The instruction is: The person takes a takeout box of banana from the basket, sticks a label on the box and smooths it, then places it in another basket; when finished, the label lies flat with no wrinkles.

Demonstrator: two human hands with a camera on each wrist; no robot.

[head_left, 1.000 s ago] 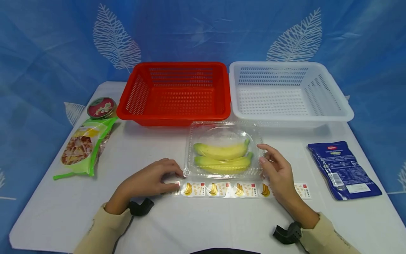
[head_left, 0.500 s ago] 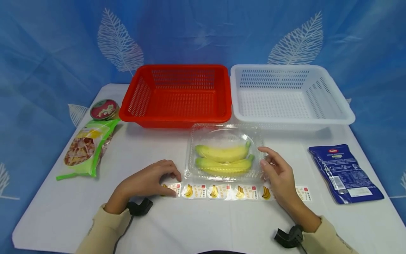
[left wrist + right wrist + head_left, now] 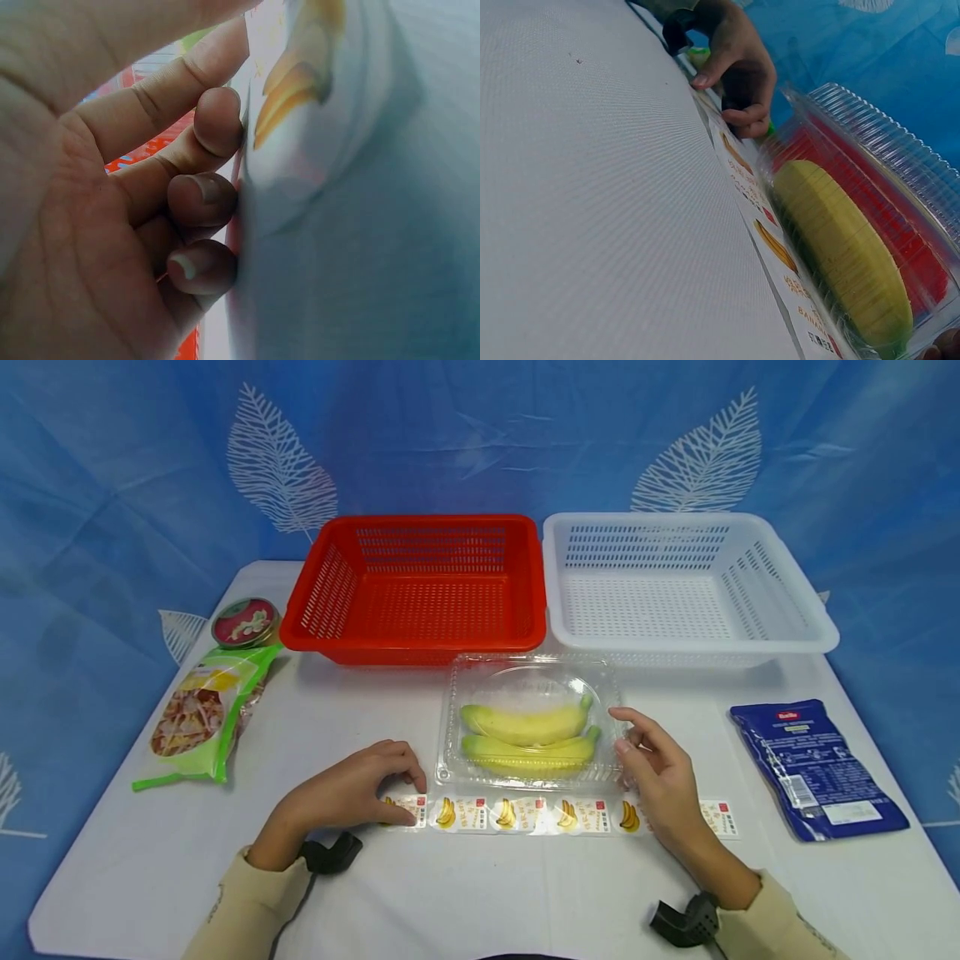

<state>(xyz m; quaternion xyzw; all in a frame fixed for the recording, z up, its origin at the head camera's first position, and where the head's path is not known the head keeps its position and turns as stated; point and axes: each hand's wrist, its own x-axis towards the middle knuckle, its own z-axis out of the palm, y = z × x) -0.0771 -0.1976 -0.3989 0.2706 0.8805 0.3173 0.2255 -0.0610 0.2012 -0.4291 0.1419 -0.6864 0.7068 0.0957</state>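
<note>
A clear plastic clamshell box (image 3: 444, 772) with two bananas (image 3: 525, 724) inside sits at mid-table. Just in front of it lies a strip of banana labels (image 3: 520, 815). My left hand (image 3: 351, 792) rests at the strip's left end, its fingers loosely bent and the thumb over the end label. In the left wrist view its fingertips (image 3: 217, 201) come down beside a label's banana picture. At the box's right edge is my right hand (image 3: 663, 781), index finger and thumb apart at the rim; its palm and wrist cover part of the strip.
Behind the box stand a red basket (image 3: 431, 656) and a white basket (image 3: 693, 646), side by side. At the left lie a green food packet (image 3: 198, 718) and a round tin (image 3: 245, 622). A blue pouch (image 3: 817, 772) lies at the right.
My left fingers have drawn slightly left, so more of the end label shows. My right hand, the box and the bananas stay put; the head view has shifted a little.
</note>
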